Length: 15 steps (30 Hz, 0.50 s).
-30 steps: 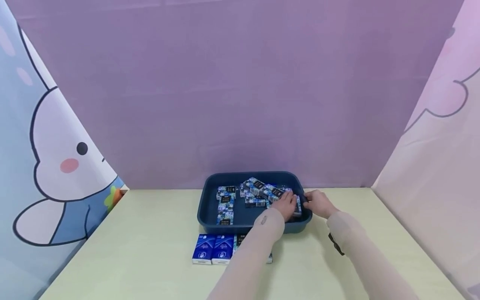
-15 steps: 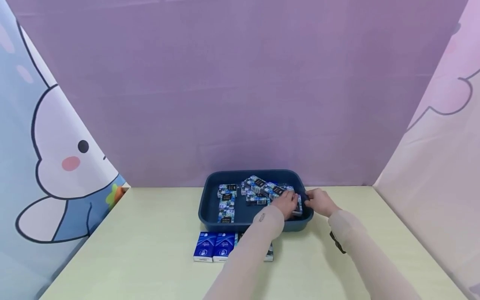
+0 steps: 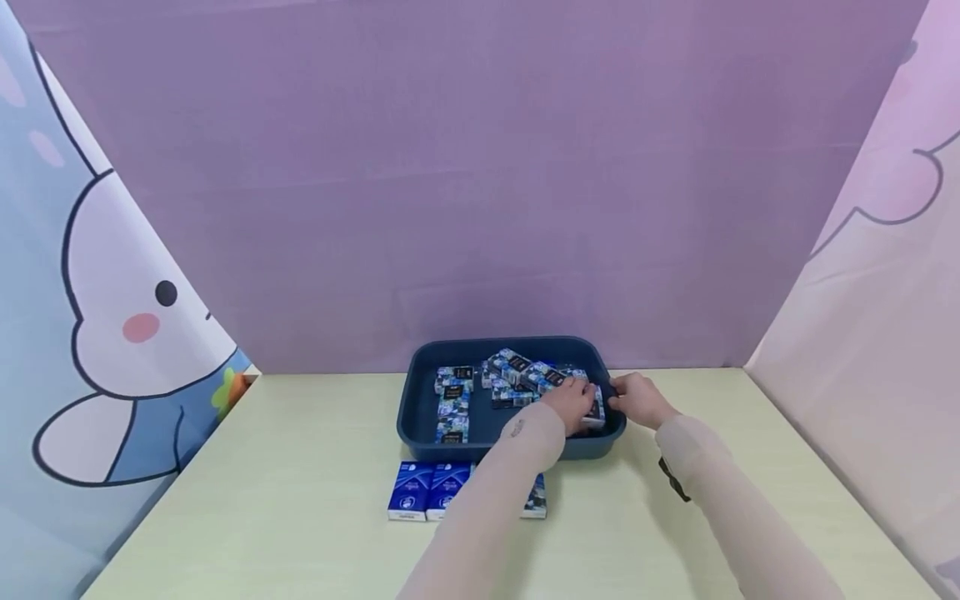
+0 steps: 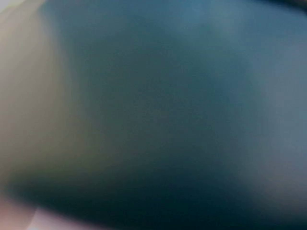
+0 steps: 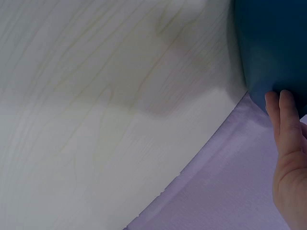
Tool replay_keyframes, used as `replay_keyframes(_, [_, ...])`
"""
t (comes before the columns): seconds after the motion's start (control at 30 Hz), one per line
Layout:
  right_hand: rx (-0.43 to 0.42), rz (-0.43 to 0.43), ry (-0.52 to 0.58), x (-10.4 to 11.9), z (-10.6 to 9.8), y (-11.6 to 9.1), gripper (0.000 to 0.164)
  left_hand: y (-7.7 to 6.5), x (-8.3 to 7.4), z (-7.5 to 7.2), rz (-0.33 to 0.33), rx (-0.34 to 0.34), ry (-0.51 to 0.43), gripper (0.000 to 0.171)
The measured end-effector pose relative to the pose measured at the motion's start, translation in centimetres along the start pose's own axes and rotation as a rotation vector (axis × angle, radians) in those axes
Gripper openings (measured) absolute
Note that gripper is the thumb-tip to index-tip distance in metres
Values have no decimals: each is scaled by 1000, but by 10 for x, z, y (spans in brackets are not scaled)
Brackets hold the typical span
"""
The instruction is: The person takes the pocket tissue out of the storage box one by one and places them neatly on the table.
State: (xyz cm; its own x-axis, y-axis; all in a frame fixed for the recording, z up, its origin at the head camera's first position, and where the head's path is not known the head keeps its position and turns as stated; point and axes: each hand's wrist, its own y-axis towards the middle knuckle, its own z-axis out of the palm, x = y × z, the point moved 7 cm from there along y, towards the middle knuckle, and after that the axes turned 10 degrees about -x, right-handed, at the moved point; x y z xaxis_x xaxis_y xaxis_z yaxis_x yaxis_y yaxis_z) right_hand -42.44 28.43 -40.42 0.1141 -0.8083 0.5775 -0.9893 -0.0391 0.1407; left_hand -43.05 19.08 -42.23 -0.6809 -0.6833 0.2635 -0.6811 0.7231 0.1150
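Observation:
A dark blue plastic bin [image 3: 405, 417] stands on the table, holding several small packs with blue floral print and black labels. My left hand [image 3: 570, 404] reaches into its right part, fingers bent over a floral pack [image 3: 595, 414] by the right wall and gripping it. The hand hides part of this pack. My right hand [image 3: 637, 400] holds the bin's right rim. In the right wrist view, two straight fingers [image 5: 289, 120] of that hand lie against the bin's outer wall [image 5: 273, 52]. The left wrist view is dark and blurred.
In front of the bin, two blue packs [image 3: 409, 492] and a floral pack [image 3: 535, 498] lie in a row, partly covered by my left sleeve. Floral packs [image 3: 453, 408] line the bin's left part, others [image 3: 510, 364] are heaped at its back. A purple cloth [image 3: 480, 208] hangs behind.
My left hand has shifted slightly at the pack by the right wall, showing more of it. The right hand stays at the rim. The head view has shifted a little.

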Motion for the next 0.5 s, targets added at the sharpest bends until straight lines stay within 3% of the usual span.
replay_keyframes(0.3, [11,42,-13,-2,1,2,41,-18,8,-25,-8,76,-9,69])
replay_keyframes(0.5, [24,59,-30,-3,1,2,42,-40,6,-47,-7,51,-1,71])
